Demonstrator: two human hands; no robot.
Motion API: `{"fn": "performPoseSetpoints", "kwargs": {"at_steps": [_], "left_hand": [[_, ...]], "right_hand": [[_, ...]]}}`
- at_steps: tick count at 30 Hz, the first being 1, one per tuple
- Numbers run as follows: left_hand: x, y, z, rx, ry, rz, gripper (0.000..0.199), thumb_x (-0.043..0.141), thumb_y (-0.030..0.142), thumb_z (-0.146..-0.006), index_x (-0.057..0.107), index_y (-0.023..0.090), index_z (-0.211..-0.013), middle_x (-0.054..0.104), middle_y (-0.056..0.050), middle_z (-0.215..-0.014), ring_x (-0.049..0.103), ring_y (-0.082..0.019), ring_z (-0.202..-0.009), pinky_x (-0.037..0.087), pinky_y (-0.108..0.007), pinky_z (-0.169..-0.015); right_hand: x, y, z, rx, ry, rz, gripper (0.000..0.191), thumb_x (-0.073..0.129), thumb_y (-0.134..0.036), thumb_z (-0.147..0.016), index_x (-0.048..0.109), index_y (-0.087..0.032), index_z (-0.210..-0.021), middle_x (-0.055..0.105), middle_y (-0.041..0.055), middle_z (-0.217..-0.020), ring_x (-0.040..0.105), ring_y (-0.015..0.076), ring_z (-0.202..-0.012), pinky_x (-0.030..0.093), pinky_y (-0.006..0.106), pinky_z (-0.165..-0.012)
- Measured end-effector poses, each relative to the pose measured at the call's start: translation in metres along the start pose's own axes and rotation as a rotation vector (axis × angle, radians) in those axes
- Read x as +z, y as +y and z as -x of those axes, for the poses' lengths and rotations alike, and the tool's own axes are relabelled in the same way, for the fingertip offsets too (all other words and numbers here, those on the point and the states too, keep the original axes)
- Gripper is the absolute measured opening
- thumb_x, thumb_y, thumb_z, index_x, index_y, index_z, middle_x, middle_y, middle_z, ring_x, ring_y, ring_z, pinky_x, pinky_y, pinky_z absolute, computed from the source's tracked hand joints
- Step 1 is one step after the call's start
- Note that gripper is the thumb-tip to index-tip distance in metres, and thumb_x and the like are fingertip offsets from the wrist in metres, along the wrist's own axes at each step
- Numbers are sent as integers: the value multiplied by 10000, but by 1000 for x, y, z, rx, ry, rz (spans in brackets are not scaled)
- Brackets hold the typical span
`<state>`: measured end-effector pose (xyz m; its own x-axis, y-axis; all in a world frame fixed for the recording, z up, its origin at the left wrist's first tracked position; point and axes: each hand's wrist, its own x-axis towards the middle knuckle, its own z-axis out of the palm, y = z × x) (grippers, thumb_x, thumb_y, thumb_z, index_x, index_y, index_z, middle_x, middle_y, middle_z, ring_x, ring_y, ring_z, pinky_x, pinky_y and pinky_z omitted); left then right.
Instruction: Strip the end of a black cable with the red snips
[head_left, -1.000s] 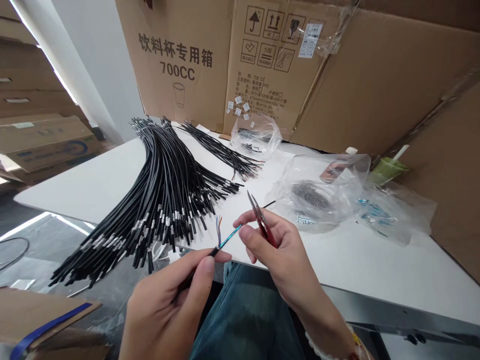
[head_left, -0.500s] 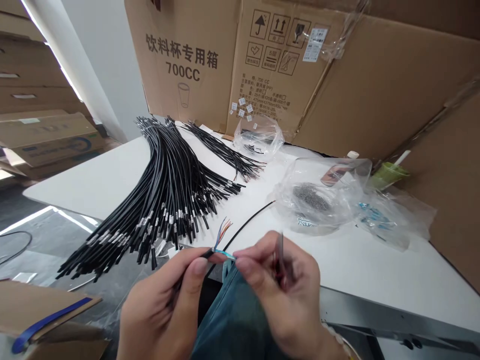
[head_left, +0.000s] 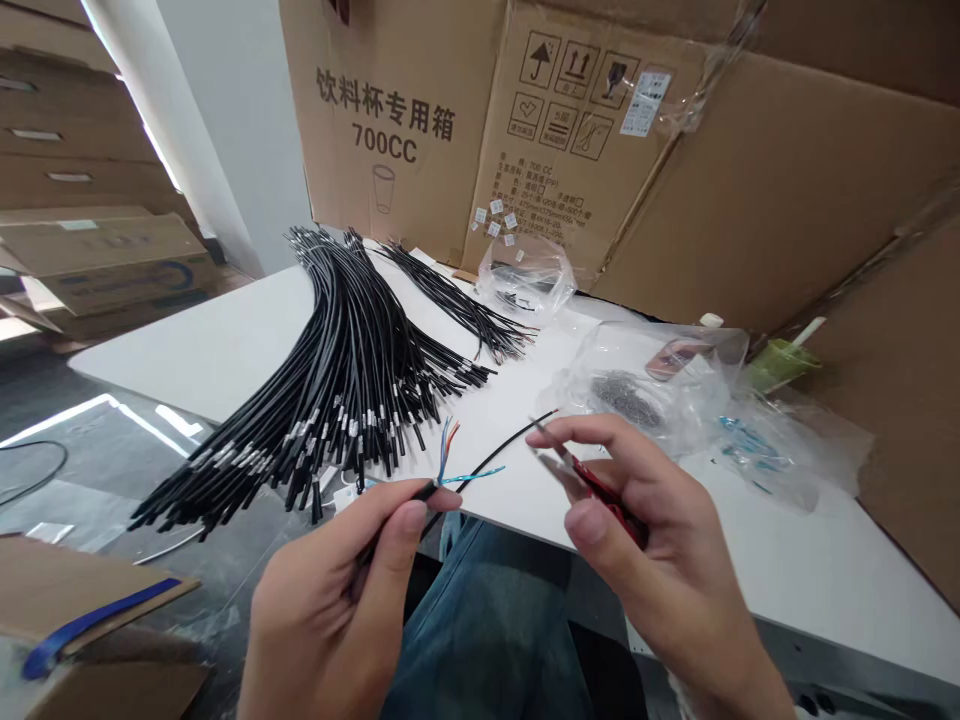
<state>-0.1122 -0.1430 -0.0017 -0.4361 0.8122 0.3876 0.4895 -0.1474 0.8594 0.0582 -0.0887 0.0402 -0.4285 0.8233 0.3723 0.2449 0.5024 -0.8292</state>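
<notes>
Between thumb and fingers, my left hand (head_left: 352, 580) pinches a black cable (head_left: 425, 492) near its stripped end. Thin blue and orange-red wires (head_left: 447, 450) fan upward from that end, and a light-blue strand (head_left: 480, 475) points right. To the right, my right hand (head_left: 652, 530) holds small red-handled snips (head_left: 600, 492), their metal blades apart and pointing up-left, not touching the strand. Behind my hands, a large bundle of black cables (head_left: 345, 340) with white labels lies on the white table (head_left: 202, 350).
A smaller cable bundle (head_left: 457, 300) lies behind. Clear plastic bags (head_left: 630, 395) with small parts and a green cup (head_left: 784, 362) stand at the right. Large cardboard boxes (head_left: 420, 60) wall the back; another carton (head_left: 97, 610) is at lower left.
My right hand has let go of the light-blue strand and moved right, and the snips now point toward the wires with blades apart. The view has shifted slightly.
</notes>
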Motion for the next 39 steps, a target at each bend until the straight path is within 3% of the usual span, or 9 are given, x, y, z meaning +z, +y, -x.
{"fn": "performPoseSetpoints", "kwargs": {"at_steps": [5,9,18,22,26,30,36,39], "left_hand": [[3,-2,2,31,29,11,167,584,328,-856,741,287,-812,696,78,-626,541,-57,-444,448,-99,-454],[3,-3,1,75,20,39,146,595,286,-847,729,344,-845,720,119,-703,583,-46,-501,483,-70,-531],[3,0,0,34,14,79,158,588,272,-846,736,312,-808,696,97,-638,563,-53,-466,490,-87,-505],[0,0,0,39,-5,69,195,577,234,-840,736,346,-824,720,114,-689,577,-47,-481,514,-74,-580],[0,-3,-1,26,-16,71,193,591,241,-830,734,370,-837,722,126,-701,565,-44,-476,500,-67,-560],[3,-3,-1,-5,0,74,173,593,260,-829,744,343,-811,697,98,-641,551,-57,-466,470,-84,-487],[3,1,0,0,-13,91,173,576,296,-860,734,301,-790,711,89,-682,593,-64,-526,512,-99,-593],[2,0,-1,15,-38,54,174,561,279,-873,721,274,-805,715,88,-687,609,-58,-537,479,-81,-539]], "right_hand": [[-12,-16,-2,-307,-68,647,196,502,-346,-945,593,-174,-915,549,-57,-557,441,66,-412,338,185,-385],[-9,-18,-4,-474,-61,878,243,434,-308,-979,614,-152,-933,589,-30,-584,540,102,-481,406,224,-459],[-4,-12,-8,-487,-65,875,289,385,-319,-1001,614,-157,-930,583,-48,-568,545,102,-475,408,244,-485],[-4,-12,-10,-479,-45,868,305,389,-337,-1002,618,-156,-912,565,-59,-540,527,94,-444,386,243,-462],[-3,-12,-12,-459,-56,843,296,402,-331,-1000,616,-155,-895,574,-59,-549,525,88,-446,382,238,-465],[-2,-12,-13,-474,-66,831,299,403,-327,-999,618,-144,-900,575,-53,-550,520,96,-447,375,251,-463],[0,-10,-11,-503,-53,874,281,429,-319,-989,632,-137,-923,577,-39,-560,531,114,-464,379,267,-472],[4,-7,-11,-534,-21,924,274,442,-315,-984,640,-133,-933,548,-41,-527,500,119,-437,369,274,-464]]}}
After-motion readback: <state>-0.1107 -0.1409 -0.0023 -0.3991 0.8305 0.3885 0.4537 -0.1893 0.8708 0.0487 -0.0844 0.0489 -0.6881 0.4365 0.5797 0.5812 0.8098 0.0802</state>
